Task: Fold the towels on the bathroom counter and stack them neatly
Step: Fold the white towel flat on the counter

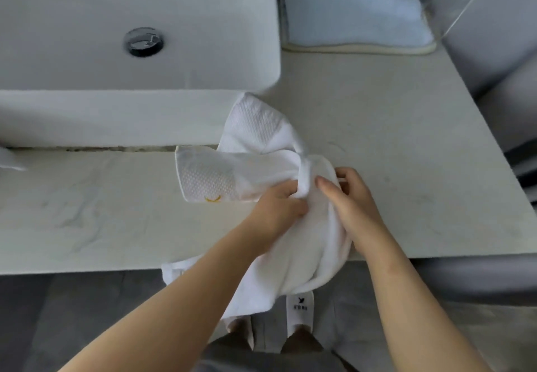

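A white towel [255, 139] lies crumpled on the pale counter [377, 139], part of it hanging over the front edge. One waffle-textured end with a small yellow mark sticks out to the left. My left hand [276, 206] grips a bunch of the towel near its middle. My right hand [351, 200] holds the same bunch from the right, fingers curled around the cloth. A folded pale blue towel [354, 14] lies flat at the back right corner on a cream mat [360, 49].
A white rectangular basin [87, 104] with a dark drain [143, 41] fills the left back of the counter. A bit of white cloth [8, 159] shows at the far left edge. Grey walls stand on the right. Below the counter edge are a dark floor and white slippers [299, 310].
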Demonstrator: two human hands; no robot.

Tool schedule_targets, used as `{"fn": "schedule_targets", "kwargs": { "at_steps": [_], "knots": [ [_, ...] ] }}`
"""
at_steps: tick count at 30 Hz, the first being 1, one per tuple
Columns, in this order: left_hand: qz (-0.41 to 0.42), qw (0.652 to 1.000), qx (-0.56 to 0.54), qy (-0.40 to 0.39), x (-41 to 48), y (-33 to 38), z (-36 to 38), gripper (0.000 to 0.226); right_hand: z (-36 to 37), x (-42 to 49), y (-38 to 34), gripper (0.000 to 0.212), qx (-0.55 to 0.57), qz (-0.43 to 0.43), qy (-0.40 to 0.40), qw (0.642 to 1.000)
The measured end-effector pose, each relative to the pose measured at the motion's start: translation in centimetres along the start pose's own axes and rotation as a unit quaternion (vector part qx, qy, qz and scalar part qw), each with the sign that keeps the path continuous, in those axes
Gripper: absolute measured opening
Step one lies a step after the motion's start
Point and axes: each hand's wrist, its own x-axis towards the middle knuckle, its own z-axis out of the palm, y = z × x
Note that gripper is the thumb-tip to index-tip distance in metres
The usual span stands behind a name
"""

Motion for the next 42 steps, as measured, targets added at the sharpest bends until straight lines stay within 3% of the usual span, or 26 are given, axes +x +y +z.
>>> {"fn": "schedule_targets", "kwargs": {
  "at_steps": [3, 7, 9, 10, 12, 15, 21, 27, 37, 42],
  "knots": [
    [0.015, 1.000, 0.011, -0.001, 1.2, 0.1, 2.0, 0.020, -2.6, 0.9, 0.9, 0.012, -0.045, -0.033, 0.064, 0.996],
    [0.040, 0.998, -0.018, 0.041, 2.8, 0.7, 5.4, 0.008, -6.6, 2.6, 2.4, 0.019, -0.050, -0.056, 0.129, 0.989],
    [0.062, 0.991, -0.010, 0.115, 4.0, 1.0, 7.1, 0.028, -8.8, 3.5, 3.0, 0.022, -0.050, -0.062, 0.157, 0.984],
    [0.083, 0.983, 0.008, 0.165, 4.6, 1.1, 8.0, 0.029, -9.8, 3.9, 3.2, 0.024, -0.052, -0.071, 0.168, 0.982],
    [0.120, 0.960, 0.019, 0.253, 5.4, 1.0, 9.5, 0.009, -11.4, 4.6, 3.4, 0.029, -0.047, -0.098, 0.185, 0.977],
    [0.135, 0.941, 0.012, 0.308, 6.0, 0.8, 10.7, 0.023, -13.1, 5.8, 3.6, 0.024, -0.052, -0.145, 0.200, 0.968],
    [0.128, 0.926, 0.019, 0.354, 6.3, 0.4, 11.0, 0.027, -14.8, 7.3, 4.4, 0.021, -0.067, -0.201, 0.222, 0.952],
    [0.201, 0.889, 0.086, 0.403, 5.7, -0.9, 11.8, 0.052, -15.5, 7.7, 5.0, 0.026, -0.079, -0.219, 0.232, 0.944],
    [0.168, 0.848, 0.188, 0.467, 3.0, -3.8, 10.5, 0.009, -16.0, 7.4, 5.7, 0.033, -0.133, -0.245, 0.230, 0.932],
    [0.145, 0.808, 0.265, 0.506, 1.4, -4.8, 8.5, 0.016, -15.8, 6.9, 6.1, 0.029, -0.197, -0.247, 0.218, 0.923]
  ]
}}
